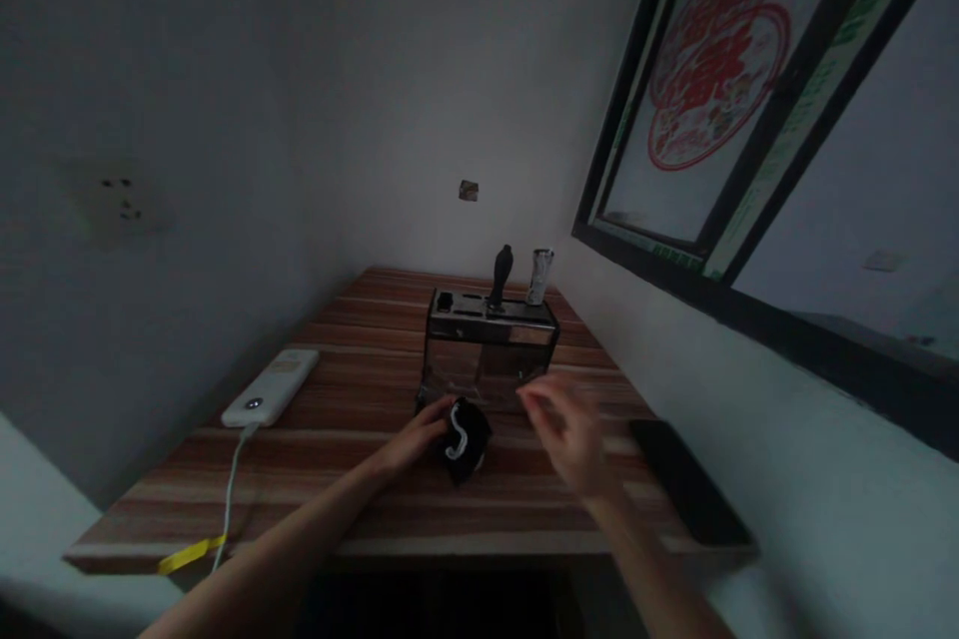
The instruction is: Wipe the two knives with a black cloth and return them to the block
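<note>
My left hand (pixel 426 427) has its fingers closed on the edge of a small black piece of cloth (pixel 466 454), low over the front half of the table. A white curved, S-like mark runs down the cloth's face. To the right, my right hand (pixel 561 419) is raised above the tabletop, apart from the cloth. Its thumb and forefinger are pinched together, and anything between them is too small to make out. Behind both hands stands a box-like holder (pixel 486 364) with a see-through front and a slotted metal top.
A black handle (pixel 501 275) and a clear patterned piece (pixel 539 277) stick up from the holder. On the wooden table (pixel 360 319), a white power bank (pixel 274 384) with a cable lies left, a black phone-like slab (pixel 689 479) right. Walls and a framed window (pixel 704 260) border it.
</note>
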Tool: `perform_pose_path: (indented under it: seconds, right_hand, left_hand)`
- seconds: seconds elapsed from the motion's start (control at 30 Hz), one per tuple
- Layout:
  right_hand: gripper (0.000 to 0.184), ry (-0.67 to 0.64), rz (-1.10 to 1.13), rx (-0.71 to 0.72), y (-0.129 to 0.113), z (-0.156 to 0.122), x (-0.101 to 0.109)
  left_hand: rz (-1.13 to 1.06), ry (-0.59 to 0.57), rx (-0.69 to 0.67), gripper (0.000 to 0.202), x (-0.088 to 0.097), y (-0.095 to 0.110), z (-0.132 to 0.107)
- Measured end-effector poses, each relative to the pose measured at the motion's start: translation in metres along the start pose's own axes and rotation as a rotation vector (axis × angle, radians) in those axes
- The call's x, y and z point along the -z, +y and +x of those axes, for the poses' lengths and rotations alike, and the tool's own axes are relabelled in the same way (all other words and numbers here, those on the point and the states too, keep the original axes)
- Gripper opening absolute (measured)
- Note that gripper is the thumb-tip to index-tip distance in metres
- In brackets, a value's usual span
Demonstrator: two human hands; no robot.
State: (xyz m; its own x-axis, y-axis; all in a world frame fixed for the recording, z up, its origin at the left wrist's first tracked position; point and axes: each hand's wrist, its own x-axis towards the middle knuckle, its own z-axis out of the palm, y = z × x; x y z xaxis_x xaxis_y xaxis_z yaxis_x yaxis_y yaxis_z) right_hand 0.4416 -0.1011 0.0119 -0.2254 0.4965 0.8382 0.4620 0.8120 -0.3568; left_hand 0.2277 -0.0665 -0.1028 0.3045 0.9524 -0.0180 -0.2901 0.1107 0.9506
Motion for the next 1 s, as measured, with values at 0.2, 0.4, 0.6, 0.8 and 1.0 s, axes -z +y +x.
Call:
perform_pose_path:
  seconds: [0.2,0.4,0.6,0.8,1.0]
  right_hand:
    - [0.018,-0.088,0.304,-0.516,0.052,-0.063,-0.066]
    - [0.049,-0.399,0.621,-0.637,0.062,-0.073,-0.069]
    - [0.052,-0.4,0.725,-0.794,0.053,-0.073,-0.074]
    - [0.041,-0.245,0.82,-0.97,0.051,-0.066,-0.07]
    - [0.038,-0.111,0.869,-1.103,0.061,-0.071,-0.075]
  left_hand:
    - [-0.137,-0.082,-0.01,0.032,-0.011,0.009,-0.005]
    - [-0.1,0.045,0.031,0.03,-0.017,0.016,-0.009]
    - [-0.075,0.027,0.009,0.033,-0.014,0.009,-0.006]
    - [0.008,-0.051,0.016,0.049,-0.011,0.006,-0.004]
    - [0.327,-0.059,-0.019,0.056,-0.003,0.004,-0.002]
